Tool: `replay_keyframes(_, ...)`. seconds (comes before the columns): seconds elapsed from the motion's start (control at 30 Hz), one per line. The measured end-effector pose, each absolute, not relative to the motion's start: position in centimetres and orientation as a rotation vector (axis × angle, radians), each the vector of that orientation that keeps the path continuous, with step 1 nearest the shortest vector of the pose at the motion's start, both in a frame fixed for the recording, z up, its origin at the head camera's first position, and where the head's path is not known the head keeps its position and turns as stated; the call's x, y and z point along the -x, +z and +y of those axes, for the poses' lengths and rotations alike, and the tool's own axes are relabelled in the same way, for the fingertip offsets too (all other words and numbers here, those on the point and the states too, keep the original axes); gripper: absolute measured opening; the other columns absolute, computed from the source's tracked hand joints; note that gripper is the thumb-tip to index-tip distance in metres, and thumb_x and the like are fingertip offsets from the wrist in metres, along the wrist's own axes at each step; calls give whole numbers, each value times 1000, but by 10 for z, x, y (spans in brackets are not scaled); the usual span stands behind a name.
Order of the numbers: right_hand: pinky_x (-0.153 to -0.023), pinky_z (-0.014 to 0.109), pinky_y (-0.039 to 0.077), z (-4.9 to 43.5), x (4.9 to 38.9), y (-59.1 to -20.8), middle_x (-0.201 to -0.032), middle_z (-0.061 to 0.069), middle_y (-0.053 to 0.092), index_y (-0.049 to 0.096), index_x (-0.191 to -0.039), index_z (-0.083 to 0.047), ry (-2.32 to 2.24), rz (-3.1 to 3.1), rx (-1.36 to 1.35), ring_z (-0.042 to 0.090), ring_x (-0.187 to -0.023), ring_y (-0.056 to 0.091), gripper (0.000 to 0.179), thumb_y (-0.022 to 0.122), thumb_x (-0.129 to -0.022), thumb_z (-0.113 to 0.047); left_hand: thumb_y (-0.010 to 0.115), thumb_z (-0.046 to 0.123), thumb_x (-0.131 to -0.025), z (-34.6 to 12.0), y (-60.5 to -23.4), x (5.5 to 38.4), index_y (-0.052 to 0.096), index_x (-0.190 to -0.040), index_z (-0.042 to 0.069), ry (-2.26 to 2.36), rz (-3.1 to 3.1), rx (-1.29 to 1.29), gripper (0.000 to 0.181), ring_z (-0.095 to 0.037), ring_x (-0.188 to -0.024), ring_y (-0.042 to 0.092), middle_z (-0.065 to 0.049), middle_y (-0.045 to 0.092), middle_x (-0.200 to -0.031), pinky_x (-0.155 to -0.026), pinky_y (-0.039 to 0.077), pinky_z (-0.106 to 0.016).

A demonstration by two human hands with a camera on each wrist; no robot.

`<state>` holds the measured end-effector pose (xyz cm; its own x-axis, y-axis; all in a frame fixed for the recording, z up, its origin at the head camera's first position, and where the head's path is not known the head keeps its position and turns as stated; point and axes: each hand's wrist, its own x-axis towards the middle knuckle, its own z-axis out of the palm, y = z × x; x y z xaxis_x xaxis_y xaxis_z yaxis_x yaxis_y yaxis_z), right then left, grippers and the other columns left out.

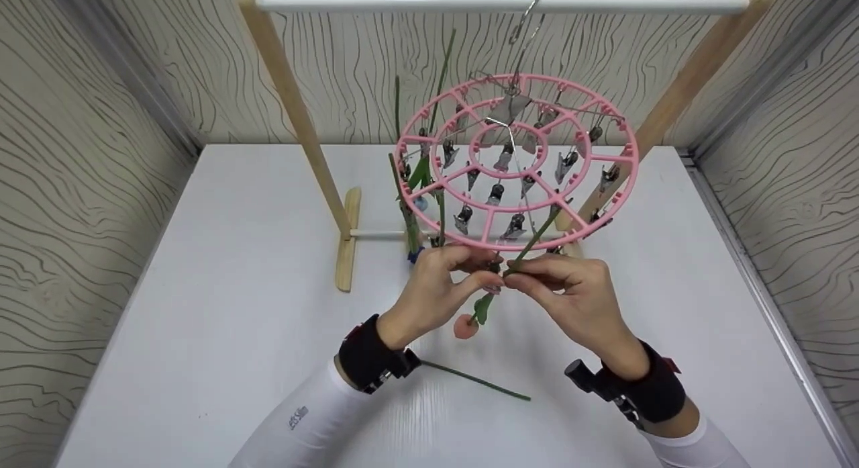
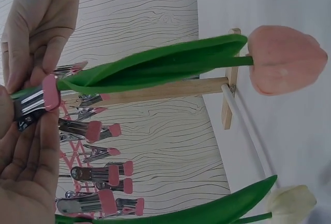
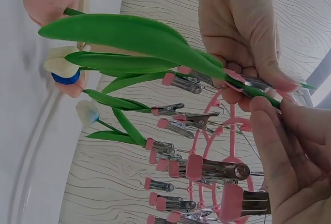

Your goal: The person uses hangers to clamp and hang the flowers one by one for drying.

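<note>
A pink artificial tulip point(image 1: 466, 326) hangs head down below the front rim of a pink round clip hanger point(image 1: 493, 243). My left hand point(image 1: 436, 280) pinches a metal clip point(image 2: 32, 102) with pink tips, which lies across the tulip's green stem just above its leaf point(image 2: 155, 66). Close beside it, my right hand point(image 1: 580, 290) pinches the stem point(image 3: 269, 99) between thumb and fingers. The stem's upper part slants up past the hanger's rim. Both hands' fingertips nearly meet at the clip.
The hanger hooks onto a white rail point(image 1: 402, 3) on a wooden stand point(image 1: 288, 99). More clips point(image 3: 217, 169) dangle from it, and several tulips hang at its left, including a white one point(image 2: 292, 203). A loose green stem point(image 1: 476, 379) lies on the white table point(image 1: 201, 307) near my left wrist.
</note>
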<state>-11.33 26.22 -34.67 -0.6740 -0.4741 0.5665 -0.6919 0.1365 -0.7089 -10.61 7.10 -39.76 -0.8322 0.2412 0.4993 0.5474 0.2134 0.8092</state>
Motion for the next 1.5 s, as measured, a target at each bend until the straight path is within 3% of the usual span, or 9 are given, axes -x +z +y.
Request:
replay_keyframes(0.33,-62,22,53,273,107,-365,-80,4,69,72,-90,-8,1538,-2245,-1201,14,-70,66,26,72,-71,9,65,21,-82,56,-398,107,65,-100,7,-1642,-2229,728,23,-3,-77,63,0,68,-85,-71,51,-20)
replay_keyframes(0.67,-60,19,52,286,111,-430,-81,-9,66,71,-93,-20,1500,-2383,-1205,6,-69,63,18,72,-78,-11,63,5,-84,45,-375,96,63,-101,1,-1652,-2244,710,17,-12,-79,63,-7,65,-87,-70,52,-26)
replay_keyframes(1.1,-62,18,50,278,103,-487,-82,-15,63,71,-94,-21,1206,-2741,-1293,-3,-71,57,15,70,-81,-28,62,10,-87,29,-374,94,63,-102,2,-1629,-2296,598,17,-14,-82,61,-4,64,-90,-73,51,-27)
replay_keyframes(1.3,-65,20,50,274,97,-497,-86,-9,64,70,-96,-18,1027,-2856,-1430,2,-74,58,21,70,-81,-33,61,6,-87,23,-377,95,62,-104,0,-1657,-2270,584,18,-16,-83,61,-8,65,-91,-76,51,-29)
replay_keyframes(1.5,-64,21,48,272,93,-503,-87,-10,62,69,-99,-20,906,-2965,-1506,4,-76,58,24,70,-80,-33,61,11,-88,17,-393,99,60,-111,4,-1681,-2241,559,24,-16,-91,61,-10,64,-102,-83,50,-30)
